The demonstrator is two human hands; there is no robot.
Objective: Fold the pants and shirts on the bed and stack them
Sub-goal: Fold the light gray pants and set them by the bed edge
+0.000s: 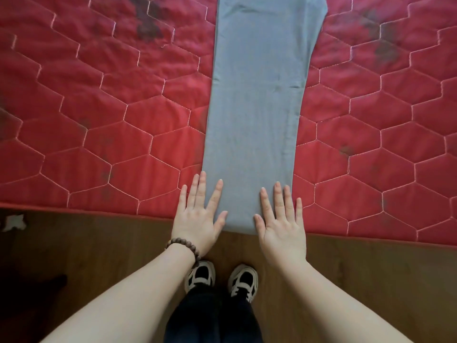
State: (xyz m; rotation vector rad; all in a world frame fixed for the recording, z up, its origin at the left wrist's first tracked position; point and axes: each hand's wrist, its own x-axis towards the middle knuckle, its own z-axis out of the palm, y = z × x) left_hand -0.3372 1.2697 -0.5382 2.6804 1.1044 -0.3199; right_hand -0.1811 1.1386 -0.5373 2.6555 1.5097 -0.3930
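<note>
Hands flat on gray cloth mark the midpoint of a folding job at the lower centre of the frame. A long gray garment (257,100), folded lengthwise into a narrow strip and most likely a pair of pants, runs from the top edge of the frame down to the near edge of a bed covered by a red quilt (99,107) stitched in hexagons. Its near end slightly overhangs the quilt's edge above a wooden floor (371,280).

The left hand (197,219), a beaded bracelet (184,247) at the wrist, lies with fingers straight and spread on the strip's left corner, its outer fingers on the quilt. The right hand (282,224) lies the same way on the right corner. Neither grips anything; both press or smooth the cloth.

By the look of it, the lengthwise fold is done and the crosswise folds are not yet begun. The next move would call for both hands to pinch the near corners and carry that end up the frame toward the far end, keeping the edges aligned so the strip does not skew. No stack or other clothing shows in the picture. Black-and-white shoes (222,278) stand on the floor at bottom centre.
</note>
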